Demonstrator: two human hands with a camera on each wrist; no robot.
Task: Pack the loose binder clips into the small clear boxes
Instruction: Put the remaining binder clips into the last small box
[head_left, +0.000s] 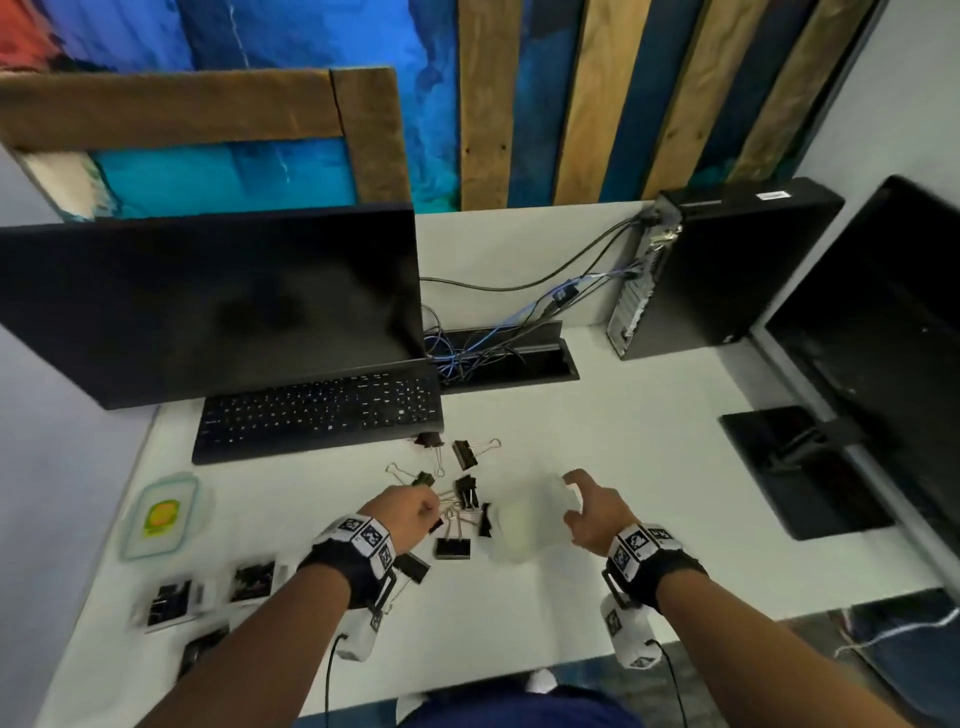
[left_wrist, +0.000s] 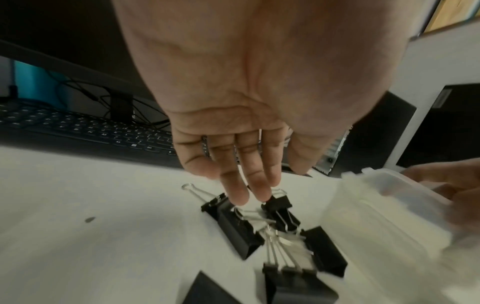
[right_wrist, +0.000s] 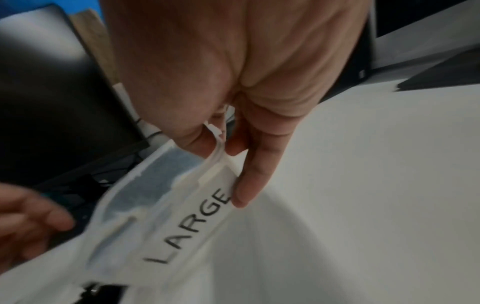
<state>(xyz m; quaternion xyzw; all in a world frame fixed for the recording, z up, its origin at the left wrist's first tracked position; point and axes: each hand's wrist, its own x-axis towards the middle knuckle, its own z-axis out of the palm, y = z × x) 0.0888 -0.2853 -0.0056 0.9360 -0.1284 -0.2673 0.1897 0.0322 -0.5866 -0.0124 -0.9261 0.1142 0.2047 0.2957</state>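
Several loose black binder clips (head_left: 457, 493) lie in a pile in front of the keyboard. My left hand (head_left: 428, 506) hovers over the pile with straight fingers (left_wrist: 239, 195), their tips just above or touching a black clip (left_wrist: 278, 205); it holds nothing. My right hand (head_left: 571, 499) pinches the rim of a small clear box (head_left: 524, 525) between thumb and fingers (right_wrist: 246, 181). The clear box (right_wrist: 168, 205) carries a label reading LARGE and is tilted just right of the clips. It looks blurred, and its inside is hard to see.
Small clear boxes with black clips inside (head_left: 171, 603) (head_left: 253, 579) sit at the near left. A green-lidded container (head_left: 161, 514) lies beside them. Behind the pile are a keyboard (head_left: 317, 410) and a monitor (head_left: 208, 306). A PC tower (head_left: 727, 265) and a monitor base (head_left: 800, 467) stand on the right.
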